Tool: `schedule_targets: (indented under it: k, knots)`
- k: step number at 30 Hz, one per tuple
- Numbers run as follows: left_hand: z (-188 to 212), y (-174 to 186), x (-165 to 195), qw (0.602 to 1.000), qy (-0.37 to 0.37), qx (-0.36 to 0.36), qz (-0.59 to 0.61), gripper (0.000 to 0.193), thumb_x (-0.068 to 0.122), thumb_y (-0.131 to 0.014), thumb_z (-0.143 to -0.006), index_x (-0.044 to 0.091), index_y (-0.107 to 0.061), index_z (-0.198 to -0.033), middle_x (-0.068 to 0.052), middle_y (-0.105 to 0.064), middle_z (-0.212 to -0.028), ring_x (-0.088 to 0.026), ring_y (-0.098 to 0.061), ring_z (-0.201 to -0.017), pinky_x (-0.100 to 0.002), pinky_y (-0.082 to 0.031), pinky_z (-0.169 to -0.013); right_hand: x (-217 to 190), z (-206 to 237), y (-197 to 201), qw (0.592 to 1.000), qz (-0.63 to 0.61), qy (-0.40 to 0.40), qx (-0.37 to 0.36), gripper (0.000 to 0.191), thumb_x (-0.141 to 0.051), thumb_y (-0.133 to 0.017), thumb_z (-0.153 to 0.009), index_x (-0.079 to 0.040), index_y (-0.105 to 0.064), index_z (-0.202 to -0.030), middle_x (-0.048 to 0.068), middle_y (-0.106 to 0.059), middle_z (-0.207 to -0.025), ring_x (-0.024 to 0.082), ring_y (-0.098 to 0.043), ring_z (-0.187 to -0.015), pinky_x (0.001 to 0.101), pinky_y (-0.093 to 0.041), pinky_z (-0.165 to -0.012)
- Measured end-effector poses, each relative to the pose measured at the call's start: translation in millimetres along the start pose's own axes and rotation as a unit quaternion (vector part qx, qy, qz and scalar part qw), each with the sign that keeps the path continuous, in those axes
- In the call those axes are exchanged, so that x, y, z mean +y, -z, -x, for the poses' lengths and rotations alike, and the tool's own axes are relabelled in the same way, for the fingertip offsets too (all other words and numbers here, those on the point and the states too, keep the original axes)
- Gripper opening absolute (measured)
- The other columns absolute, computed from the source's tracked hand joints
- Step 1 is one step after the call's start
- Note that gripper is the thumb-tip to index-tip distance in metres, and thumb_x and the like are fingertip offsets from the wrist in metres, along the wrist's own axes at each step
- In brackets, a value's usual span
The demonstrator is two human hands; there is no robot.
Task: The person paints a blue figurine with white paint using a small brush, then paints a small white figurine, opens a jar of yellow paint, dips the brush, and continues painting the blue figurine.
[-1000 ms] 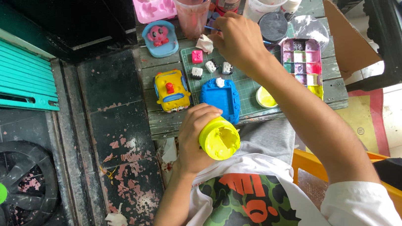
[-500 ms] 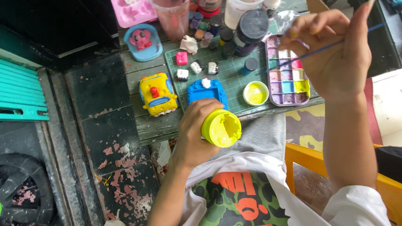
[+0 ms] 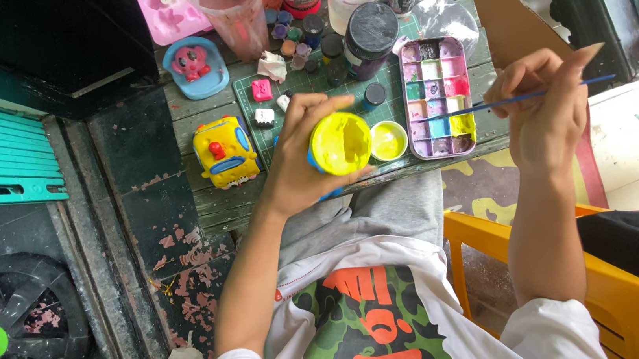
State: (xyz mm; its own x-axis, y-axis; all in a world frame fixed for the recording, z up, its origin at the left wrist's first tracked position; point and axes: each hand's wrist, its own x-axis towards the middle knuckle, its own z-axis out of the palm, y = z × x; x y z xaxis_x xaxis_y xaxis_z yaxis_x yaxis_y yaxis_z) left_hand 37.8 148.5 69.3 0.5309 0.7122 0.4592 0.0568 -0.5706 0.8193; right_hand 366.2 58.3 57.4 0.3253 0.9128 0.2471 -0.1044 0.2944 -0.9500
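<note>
Left hand: fingers curled round a small yellow paint pot, gripping it from the side, open top facing the camera, held above the near edge of the wooden table. Pot contents: yellow paint up to the rim. Something blue shows just under the pot; cannot tell what it is.

Right hand: raised off the table to the right, fingers pressed together and pinching a thin paintbrush with a blue handle. Brush lies nearly level, tip pointing left and ending over the paint palette; whether the tip touches it, cannot tell.

On the table, just beside the held pot: a round yellow lid, lying flat with its yellow inner face up. Palette is rectangular, pale purple, with small wells of mixed colours. Left of the hand: a yellow toy car with blue and red details. A green cutting mat carries small painted pieces.

Farther back: a dark jar with a black lid, a row of small paint pots, a blue tray with a pink figure, a pink mould, and a clear cup.
</note>
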Motion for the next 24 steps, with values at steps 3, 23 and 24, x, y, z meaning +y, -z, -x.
schedule_targets:
  k: [3, 23, 24]
  knots:
    - [-9.9, -5.6, -9.8, 1.0, 0.01, 0.001, 0.007, 0.077, 0.015, -0.096, -0.077, 0.007, -0.054, -0.141, -0.01, -0.058, -0.131, -0.027, -0.06, -0.125, -0.037, -0.049, -0.112, -0.6, 6.8, -0.1, 0.999, 0.045, -0.003, 0.012, 0.057, -0.043, -0.043, -0.126, 0.003, -0.058, -0.098, 0.008, -0.056, -0.08, 0.013, -0.051, -0.069, 0.0263, -0.04, -0.065]
    - [-20.1, -41.5, -42.8, 0.998, 0.056, 0.022, -0.03, 0.078, 0.011, -0.095, -0.071, 0.005, -0.051, -0.135, -0.013, -0.059, -0.126, -0.031, -0.062, -0.121, -0.04, -0.052, -0.104, -37.4, 12.6, -18.8, 0.991, 0.082, 0.088, 0.059, 0.011, 0.002, -0.072, -0.11, 0.006, -0.062, -0.11, 0.012, -0.067, -0.097, 0.015, -0.064, -0.079, 0.0257, -0.052, -0.074]
    - [-20.2, -41.8, -43.0, 0.998, 0.055, 0.024, -0.031, 0.078, 0.01, -0.095, -0.07, 0.005, -0.051, -0.135, -0.013, -0.059, -0.126, -0.032, -0.062, -0.121, -0.04, -0.052, -0.104, -41.1, 11.6, -27.1, 0.986, 0.114, 0.103, 0.057, 0.009, 0.0, -0.069, -0.11, 0.007, -0.063, -0.11, 0.012, -0.067, -0.097, 0.015, -0.064, -0.079, 0.0256, -0.053, -0.073]
